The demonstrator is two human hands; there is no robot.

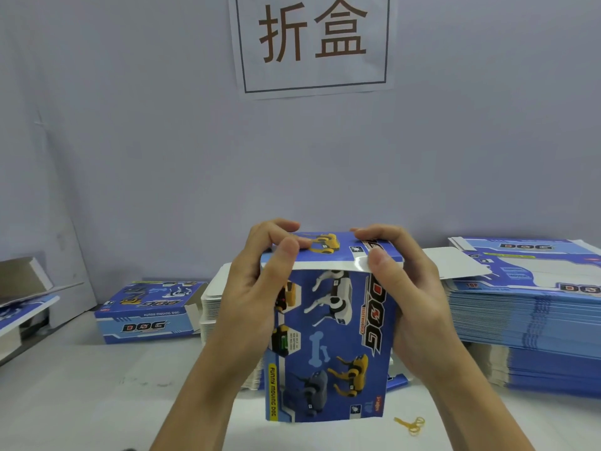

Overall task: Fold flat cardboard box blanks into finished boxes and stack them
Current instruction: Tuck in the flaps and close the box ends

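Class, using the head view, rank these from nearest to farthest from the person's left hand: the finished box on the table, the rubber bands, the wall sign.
1. Finished box: on the table, just left of the left hand.
2. Rubber bands: lower right, on the table past the held box.
3. Wall sign: high up behind, farthest.

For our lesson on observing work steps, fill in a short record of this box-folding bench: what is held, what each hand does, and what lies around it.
held item: upright blue printed cardboard toy-dog box, top end flap being closed
left hand: grips box's upper left, thumb on the flap
right hand: grips upper right, thumb on the flap
finished box: same blue print, lying flat, back left on white table
flat blanks: tall blue-and-white pile, right
small item: yellow rubber bands beside the box's base
wall: paper sign
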